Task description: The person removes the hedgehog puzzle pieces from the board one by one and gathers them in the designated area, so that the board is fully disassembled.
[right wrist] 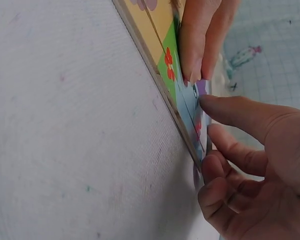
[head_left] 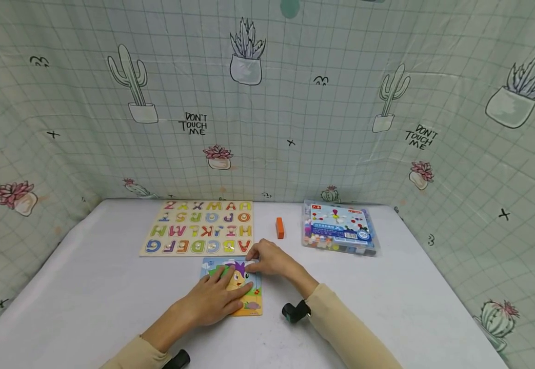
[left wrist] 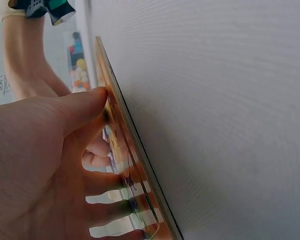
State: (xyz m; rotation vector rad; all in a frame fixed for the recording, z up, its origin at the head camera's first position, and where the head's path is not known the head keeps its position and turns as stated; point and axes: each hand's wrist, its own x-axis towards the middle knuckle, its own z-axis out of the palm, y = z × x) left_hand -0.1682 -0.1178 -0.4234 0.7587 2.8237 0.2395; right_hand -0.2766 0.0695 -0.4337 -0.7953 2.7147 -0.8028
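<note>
A small picture jigsaw puzzle lies flat on the table, showing a cartoon character with purple hair. My left hand rests on it with fingers spread, covering its left and lower middle. In the left wrist view, that hand's thumb touches the puzzle near its edge. At the upper right corner, my right hand holds the puzzle. Its thumb touches the picture while other fingers curl at the edge, as the right wrist view shows. Whether a single loose piece lies under those fingertips is hidden.
A wooden alphabet board with colourful letters lies just behind the puzzle. An orange block stands to its right. Farther right is a clear plastic case of small colourful parts. A patterned cloth hangs behind the table.
</note>
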